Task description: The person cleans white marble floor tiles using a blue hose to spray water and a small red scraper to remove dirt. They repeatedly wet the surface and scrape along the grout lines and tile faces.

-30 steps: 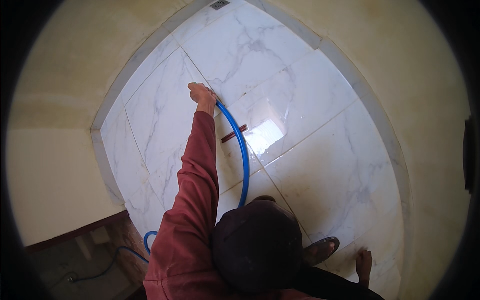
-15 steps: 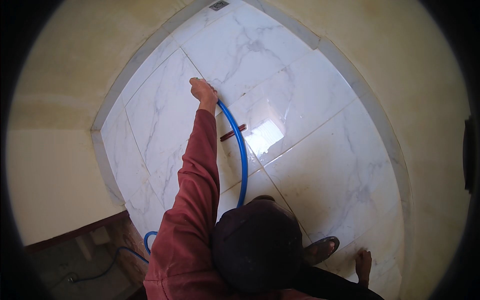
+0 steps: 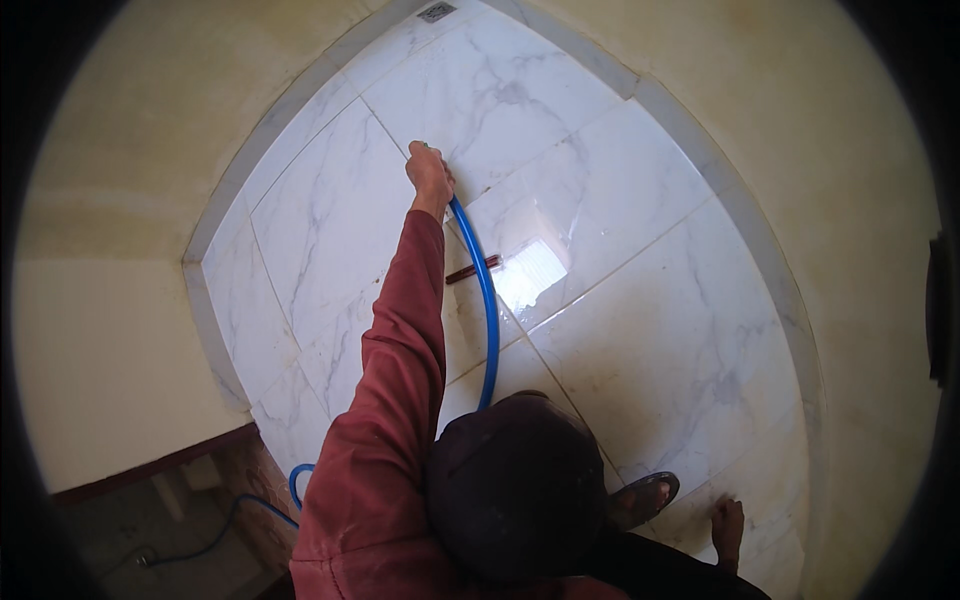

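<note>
My left arm, in a dark red sleeve, reaches far out over the floor. My left hand (image 3: 430,178) is closed around a blue hose (image 3: 490,310) close to its far end, and a small green bit shows at the fingers. From my hand the hose curves back until a rounded dark shape (image 3: 515,490), which I cannot identify, covers it. Down at the lower right, my right hand (image 3: 728,528) is low near the tiles; its fingers are too small and dim to read. I see nothing in it. A sandalled foot (image 3: 645,498) stands between that hand and the dark shape.
White marbled tiles (image 3: 690,330) have a wet sheen and a bright window reflection. A dark red strip (image 3: 475,269) shows behind the hose, object or reflection unclear. A floor drain (image 3: 437,12) lies in the far corner. Yellowish walls surround the floor. More hose (image 3: 270,505) trails over the lower-left ledge.
My left hand has moved to the right and slightly farther out, carrying the hose end with it. The dark red strip has shifted a little right. My right hand and the foot stay put.
</note>
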A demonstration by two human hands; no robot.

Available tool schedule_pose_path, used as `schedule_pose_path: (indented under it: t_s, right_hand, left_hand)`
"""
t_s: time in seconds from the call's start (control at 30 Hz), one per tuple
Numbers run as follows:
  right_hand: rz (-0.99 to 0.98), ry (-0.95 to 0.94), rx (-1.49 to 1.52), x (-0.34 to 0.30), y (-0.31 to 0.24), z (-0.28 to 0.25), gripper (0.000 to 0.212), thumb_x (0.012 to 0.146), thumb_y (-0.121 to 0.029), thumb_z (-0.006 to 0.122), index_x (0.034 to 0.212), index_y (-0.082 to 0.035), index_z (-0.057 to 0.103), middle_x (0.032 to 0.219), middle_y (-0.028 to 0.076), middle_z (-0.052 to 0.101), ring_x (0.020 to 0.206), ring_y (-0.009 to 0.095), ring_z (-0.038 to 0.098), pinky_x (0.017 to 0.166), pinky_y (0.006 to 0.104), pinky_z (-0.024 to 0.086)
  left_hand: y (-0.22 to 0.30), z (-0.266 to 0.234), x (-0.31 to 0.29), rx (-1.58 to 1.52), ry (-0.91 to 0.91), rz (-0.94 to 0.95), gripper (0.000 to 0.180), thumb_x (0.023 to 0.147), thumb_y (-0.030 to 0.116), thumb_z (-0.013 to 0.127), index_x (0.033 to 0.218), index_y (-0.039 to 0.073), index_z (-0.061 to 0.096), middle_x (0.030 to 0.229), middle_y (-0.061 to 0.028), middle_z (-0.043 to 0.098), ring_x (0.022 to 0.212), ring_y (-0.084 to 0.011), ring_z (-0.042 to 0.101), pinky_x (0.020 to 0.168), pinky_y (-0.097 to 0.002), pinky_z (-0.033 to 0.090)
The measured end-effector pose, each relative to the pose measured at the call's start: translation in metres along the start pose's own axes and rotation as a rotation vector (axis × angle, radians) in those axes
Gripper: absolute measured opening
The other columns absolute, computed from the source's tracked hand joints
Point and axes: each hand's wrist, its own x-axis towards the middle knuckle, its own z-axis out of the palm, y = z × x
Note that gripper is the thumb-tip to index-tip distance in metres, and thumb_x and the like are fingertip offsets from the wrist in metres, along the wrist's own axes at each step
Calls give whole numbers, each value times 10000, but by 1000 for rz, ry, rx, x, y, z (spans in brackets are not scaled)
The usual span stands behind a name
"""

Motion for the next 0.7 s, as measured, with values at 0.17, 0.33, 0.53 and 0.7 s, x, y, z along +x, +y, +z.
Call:
schedule_pose_path:
  t_s: [0.17,0.33,0.53,0.7]
  right_hand:
    - [19,-21,6,1,-2,-3,165,837,-73,651,987,-14,616,953,200,572,884,401,590,785,476,488]
    - [19,-17,34,5,-5,-4,169,839,-75,654,992,-13,619,955,202,574,885,400,594,781,473,489]
    - [16,-26,17,9,-3,-2,163,852,-86,661,993,-16,620,958,201,577,892,403,593,784,478,486]
    - [41,-40,-1,5,-3,-1,156,861,-100,667,985,-20,617,956,200,577,893,403,589,786,482,483]
  left_hand:
    - [-2,0,0,-21,-38,-13,383,924,401,421,615,176,391,522,3,353,441,-153,322,441,-348,255]
    - [-5,5,-1,-84,32,16,367,927,402,427,639,177,396,532,8,359,442,-153,329,442,-350,258]
    - [-5,2,4,-156,60,55,348,936,404,436,674,177,404,538,17,364,439,-147,334,435,-344,261]
    - [-4,7,-2,-168,36,64,361,941,409,441,665,181,395,529,23,355,424,-140,325,422,-333,255]
